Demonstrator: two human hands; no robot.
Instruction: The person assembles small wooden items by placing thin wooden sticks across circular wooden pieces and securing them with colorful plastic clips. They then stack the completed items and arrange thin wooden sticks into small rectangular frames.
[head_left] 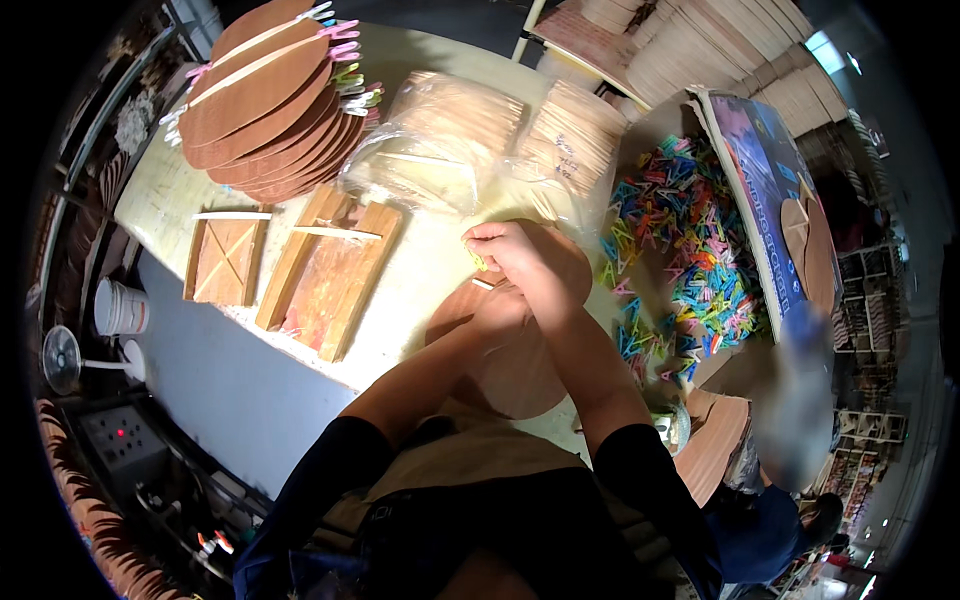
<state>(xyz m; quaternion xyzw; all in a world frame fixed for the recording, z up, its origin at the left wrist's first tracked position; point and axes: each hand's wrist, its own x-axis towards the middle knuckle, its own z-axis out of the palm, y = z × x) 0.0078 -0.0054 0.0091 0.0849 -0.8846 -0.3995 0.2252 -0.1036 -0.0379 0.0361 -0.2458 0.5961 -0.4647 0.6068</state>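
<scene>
My right hand point(505, 248) is closed in a pinch on a yellow-green clothespin point(474, 259), above a thin brown wooden board point(525, 375). The board has rounded edges and lies in front of me, partly under both forearms. My left hand point(500, 306) is at the board, just below the right wrist; its fingers are hidden behind the right wrist and forearm. The end of a pale wooden strip point(483, 285) shows beside the hands. Another rounded part of brown board point(568, 262) shows to the right of my right wrist.
Rounded brown boards with clothespins on their edges are stacked point(265, 110) at the far left. Bundled wooden sticks point(455, 110) in plastic lie at the back. Two wooden frames point(330, 270) stand left. Many coloured clothespins point(700, 250) fill the right side beside a printed carton point(750, 190).
</scene>
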